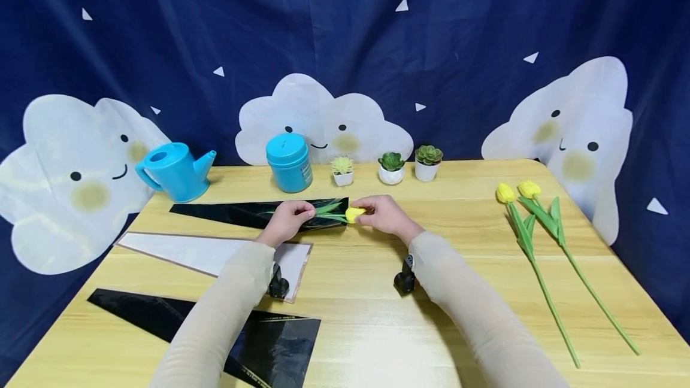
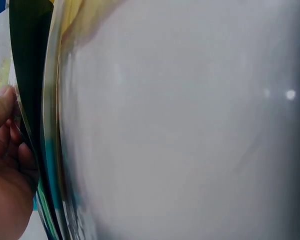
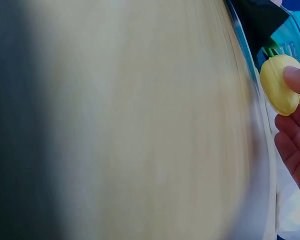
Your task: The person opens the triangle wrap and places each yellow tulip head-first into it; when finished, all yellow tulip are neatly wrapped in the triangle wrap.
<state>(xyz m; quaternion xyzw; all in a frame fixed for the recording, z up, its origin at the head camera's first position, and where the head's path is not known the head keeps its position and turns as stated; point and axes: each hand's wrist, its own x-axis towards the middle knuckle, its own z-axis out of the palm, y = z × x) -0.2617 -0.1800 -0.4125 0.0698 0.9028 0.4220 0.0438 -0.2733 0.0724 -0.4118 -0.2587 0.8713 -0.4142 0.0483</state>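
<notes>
A yellow tulip (image 1: 354, 215) with green leaves lies at the mouth of a long tapered black flower sleeve (image 1: 226, 212). Its leaves and stem run to the left along the sleeve, and the lower stem is hard to make out. My right hand (image 1: 385, 215) pinches the yellow bloom between thumb and fingers, as the right wrist view also shows on the tulip (image 3: 279, 85). With thumb and fingertips, my left hand (image 1: 288, 220) pinches the film of the black sleeve near its wide end. In the left wrist view the left hand (image 2: 10, 165) shows only at the edge.
Nearer me lie a white sleeve (image 1: 188, 251) and another black sleeve (image 1: 280, 346). Two yellow tulips (image 1: 505, 193) are at the right. Along the back stand a blue watering can (image 1: 175, 172), a blue canister (image 1: 290, 166) and three potted succulents (image 1: 391, 169).
</notes>
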